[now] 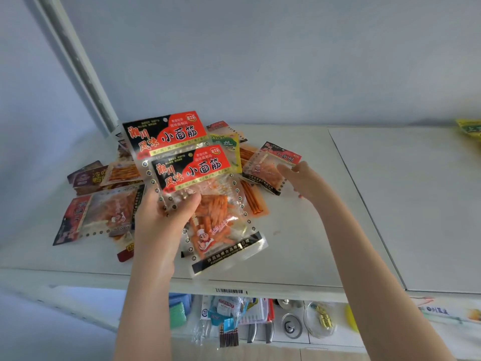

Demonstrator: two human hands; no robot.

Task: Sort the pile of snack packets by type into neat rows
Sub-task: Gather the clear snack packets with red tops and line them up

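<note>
My left hand [158,222] grips two matching red-and-black gluten-stick packets [205,194], fanned one over the other and lifted above the pile. My right hand [302,181] reaches with fingers extended to a third packet of the same kind [268,168] lying on the white shelf [299,230], its fingertips at the packet's right edge. Behind and left lies the loose pile: a green-and-yellow packet [229,144], an orange stick packet [253,201], a dark brown packet [88,178] and a clear-fronted red packet [104,217].
A white post [78,63] rises at the back left against the pale wall. A yellow-green packet [469,128] sits at the far right of the shelf. Below the shelf's front edge hang small hardware goods [234,319] on a lower level.
</note>
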